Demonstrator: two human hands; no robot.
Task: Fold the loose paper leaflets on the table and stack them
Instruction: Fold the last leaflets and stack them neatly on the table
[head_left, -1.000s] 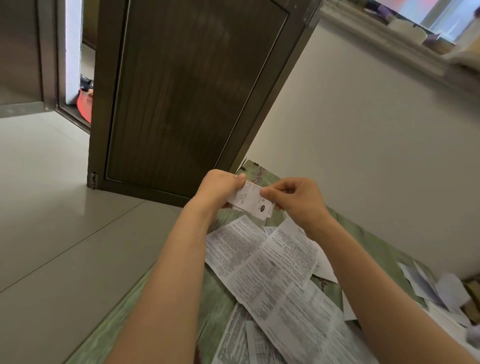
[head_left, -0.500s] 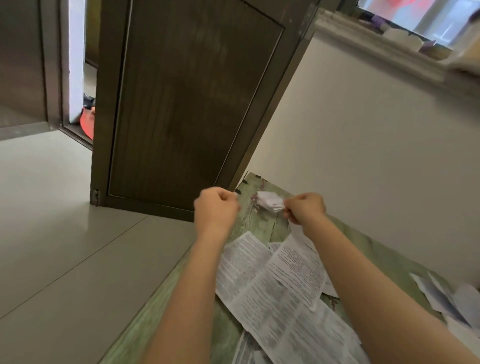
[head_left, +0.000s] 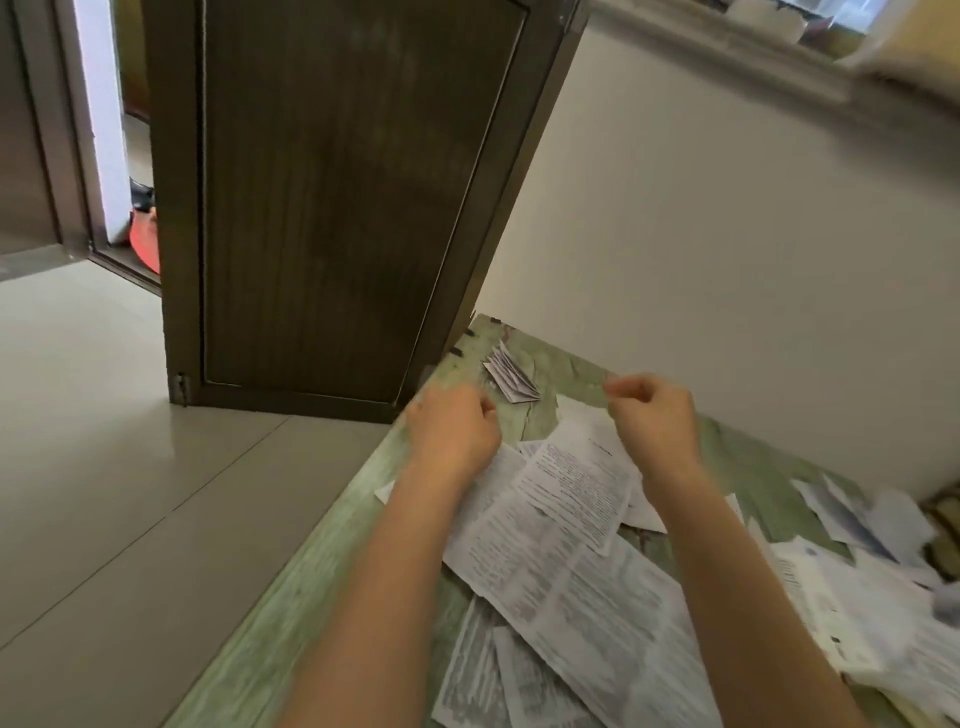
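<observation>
Empty and curled, the left hand (head_left: 452, 431) and the right hand (head_left: 652, 415) hover apart, knuckles up, over the far end of the green marbled table (head_left: 311, 571).
A pale tiled floor (head_left: 104, 467) lies open beyond the table's left edge. A dark brown panelled door (head_left: 337, 208) stands at its far corner and a plain white wall (head_left: 727, 234) runs along its far side. Loose white printed paper leaflets (head_left: 561, 519) overlap across the tabletop under both forearms, reaching nearly to the left edge. A small stack of folded leaflets (head_left: 511, 376) sits on bare tabletop near the far corner, just beyond both hands, which do not touch it.
</observation>
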